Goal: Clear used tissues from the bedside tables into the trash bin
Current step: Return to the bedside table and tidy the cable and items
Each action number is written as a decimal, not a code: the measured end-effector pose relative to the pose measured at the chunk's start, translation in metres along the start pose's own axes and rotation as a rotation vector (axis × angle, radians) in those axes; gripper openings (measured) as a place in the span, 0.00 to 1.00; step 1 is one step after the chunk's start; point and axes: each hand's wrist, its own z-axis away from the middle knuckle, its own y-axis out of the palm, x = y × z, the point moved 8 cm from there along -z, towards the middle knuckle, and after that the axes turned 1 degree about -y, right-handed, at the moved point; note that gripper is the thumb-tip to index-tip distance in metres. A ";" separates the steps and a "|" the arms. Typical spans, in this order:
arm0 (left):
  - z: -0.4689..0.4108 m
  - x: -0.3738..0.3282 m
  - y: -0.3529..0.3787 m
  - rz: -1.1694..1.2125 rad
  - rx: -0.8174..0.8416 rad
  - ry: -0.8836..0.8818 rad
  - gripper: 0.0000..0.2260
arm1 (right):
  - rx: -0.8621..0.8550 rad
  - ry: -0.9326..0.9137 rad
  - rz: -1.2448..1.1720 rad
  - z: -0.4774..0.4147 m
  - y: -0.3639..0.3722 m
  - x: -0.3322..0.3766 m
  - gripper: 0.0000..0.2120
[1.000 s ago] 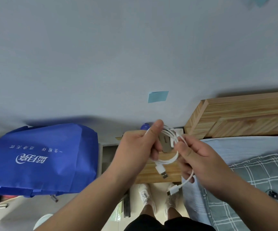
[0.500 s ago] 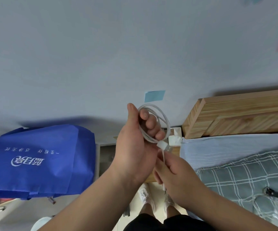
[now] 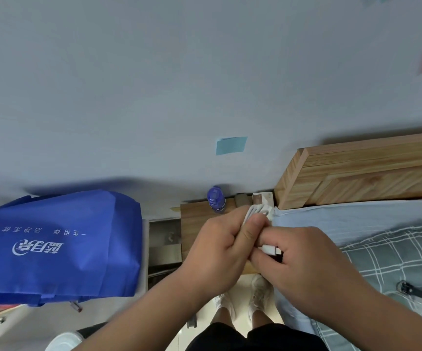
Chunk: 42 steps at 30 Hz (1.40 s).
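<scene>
My left hand grips a coiled white charging cable, whose loops show above my thumb. My right hand pinches the cable's white plug end against the coil. Both hands are together above the wooden bedside table. No tissue or trash bin is visible; the table's middle is hidden behind my hands.
A blue bottle and a small white box stand at the table's back edge. A large blue bag lies to the left. The bed with its wooden headboard and plaid cover is on the right. My feet are below.
The hands have dropped lower over the table. The coil, held up and open in my left hand before, is now squeezed flat, and my right hand has brought the plug end to it.
</scene>
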 end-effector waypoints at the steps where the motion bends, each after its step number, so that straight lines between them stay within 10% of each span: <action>1: 0.000 0.000 0.001 0.038 -0.009 -0.020 0.25 | -0.028 -0.033 0.001 0.000 -0.002 0.002 0.17; 9: 0.002 0.018 0.007 0.505 -0.063 -0.325 0.37 | -0.345 0.001 -0.146 -0.007 -0.019 -0.016 0.23; 14: 0.002 0.015 0.008 0.610 -0.058 -0.345 0.27 | -0.082 0.148 -0.576 -0.018 0.006 -0.029 0.22; 29: 0.014 0.034 0.002 0.368 0.082 -0.407 0.04 | -0.004 0.202 -0.342 -0.024 0.010 -0.047 0.12; 42: 0.013 0.053 -0.006 0.440 -0.038 -0.395 0.04 | -0.122 0.108 -0.742 -0.021 -0.001 -0.035 0.04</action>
